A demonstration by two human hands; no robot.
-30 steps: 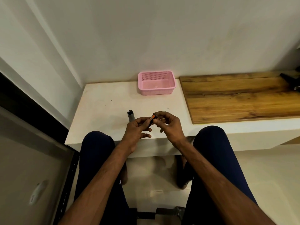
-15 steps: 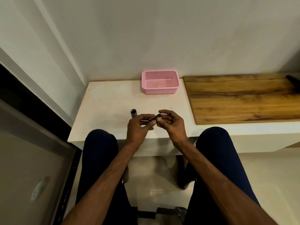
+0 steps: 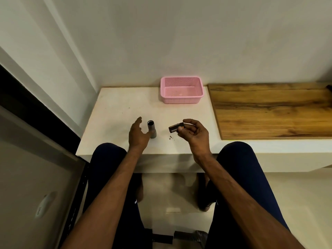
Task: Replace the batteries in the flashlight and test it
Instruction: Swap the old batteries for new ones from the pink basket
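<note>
A grey flashlight body (image 3: pixel 152 129) stands upright on the white table (image 3: pixel 115 112), its open end facing up. My left hand (image 3: pixel 137 135) is spread beside it on the left, thumb close to its base, holding nothing. A black and copper battery (image 3: pixel 175 127) is pinched between the thumb and fingers of my right hand (image 3: pixel 193 133), which hovers to the right of the flashlight, above the table's front part.
A pink perforated basket (image 3: pixel 181 89) sits at the back of the table against the wall. A wooden board (image 3: pixel 273 110) covers the surface to the right. Small dark specks (image 3: pixel 171 138) lie on the table under the battery. My knees are below the front edge.
My hands were together on the battery; they have separated. The left hand has let go and moved left to the flashlight body. The right hand keeps the battery.
</note>
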